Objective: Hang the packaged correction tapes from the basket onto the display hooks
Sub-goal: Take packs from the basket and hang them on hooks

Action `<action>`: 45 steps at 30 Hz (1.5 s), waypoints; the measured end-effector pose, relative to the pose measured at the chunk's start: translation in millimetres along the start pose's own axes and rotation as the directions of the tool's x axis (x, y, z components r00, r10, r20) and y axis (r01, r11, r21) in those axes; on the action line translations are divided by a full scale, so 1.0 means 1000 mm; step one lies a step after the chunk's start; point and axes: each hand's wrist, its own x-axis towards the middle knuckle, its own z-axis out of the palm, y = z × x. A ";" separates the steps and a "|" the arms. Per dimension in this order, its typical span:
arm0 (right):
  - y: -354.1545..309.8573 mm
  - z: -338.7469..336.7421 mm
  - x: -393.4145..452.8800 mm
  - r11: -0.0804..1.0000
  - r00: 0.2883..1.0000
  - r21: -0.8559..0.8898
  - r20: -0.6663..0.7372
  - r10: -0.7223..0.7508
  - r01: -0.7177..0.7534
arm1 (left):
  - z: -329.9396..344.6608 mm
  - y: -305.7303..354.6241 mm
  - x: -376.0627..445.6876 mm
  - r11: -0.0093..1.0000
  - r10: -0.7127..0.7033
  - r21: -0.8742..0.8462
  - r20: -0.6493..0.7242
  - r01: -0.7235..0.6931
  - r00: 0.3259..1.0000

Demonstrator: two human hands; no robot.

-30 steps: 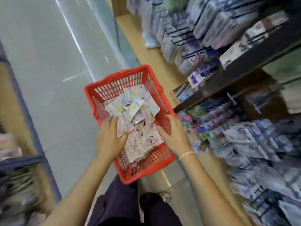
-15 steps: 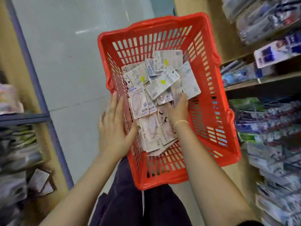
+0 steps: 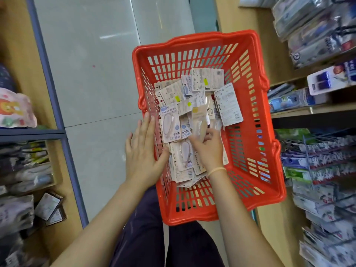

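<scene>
In the head view, the left hand [image 3: 141, 151] lies flat, fingers straight, against the red basket [image 3: 256, 120] wall, while the right hand [image 3: 209, 149] fingers pinch one pack [image 3: 200, 122] above the piled tapes [image 3: 194, 105] inside, hooks [image 3: 319, 157] at right.

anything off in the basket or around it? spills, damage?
No spills or damage stand out. The packs lie in a loose, overlapping heap at the basket's left side, some face up, some face down. Left hand rests flat on the basket's left wall; right hand grips one pack.
</scene>
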 end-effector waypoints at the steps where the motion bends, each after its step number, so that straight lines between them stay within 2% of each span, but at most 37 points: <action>1: -0.002 0.004 -0.003 1.000 0.999 -0.025 0.029 -0.016 0.017 | -0.001 0.000 0.000 1.000 0.004 -0.010 -0.002 -0.004 1.000; 4: -0.010 0.016 0.007 0.981 0.992 -0.168 0.090 -0.084 0.098 | -0.005 0.003 -0.001 0.997 0.003 -0.077 -0.063 -0.008 0.998; 7: -0.017 0.028 0.034 0.971 0.991 -0.217 0.109 -0.077 0.100 | -0.010 0.001 0.003 0.989 -0.097 -0.125 -0.133 0.080 0.986; 10: -0.014 0.049 0.054 0.948 0.986 -0.307 0.164 -0.032 0.082 | -0.010 -0.006 0.018 0.975 -0.206 -0.097 -0.040 0.201 0.978; 16: -0.005 0.073 0.063 0.898 0.981 -0.432 0.192 -0.001 0.085 | -0.003 -0.012 0.020 0.959 -0.240 -0.155 -0.008 0.236 0.971; 19: -0.009 0.070 0.067 0.944 0.980 -0.326 0.198 0.020 0.046 | -0.001 -0.013 0.018 0.943 -0.269 -0.200 0.011 0.266 0.963; 22: -0.012 0.063 0.075 0.990 0.948 -0.142 0.314 0.047 -0.002 | 0.001 -0.015 0.019 0.935 -0.263 -0.245 0.013 0.258 0.965; 27: -0.013 0.062 0.073 0.990 0.894 -0.140 0.442 0.072 -0.011 | 0.003 -0.015 0.019 0.922 -0.279 -0.270 0.036 0.278 0.960; 32: -0.006 0.061 0.069 0.989 0.886 -0.141 0.453 0.101 -0.041 | 0.003 -0.017 0.020 0.920 -0.280 -0.275 0.035 0.279 0.959; 38: 0.000 0.049 0.056 0.992 0.862 0.047 0.500 0.081 -0.120 | -0.001 -0.013 0.019 0.917 -0.301 -0.262 0.035 0.300 0.953; 45: -0.011 0.000 0.015 0.961 0.846 0.208 0.532 0.044 -0.181 | -0.010 -0.006 0.019 0.920 -0.322 -0.206 0.086 0.333 0.943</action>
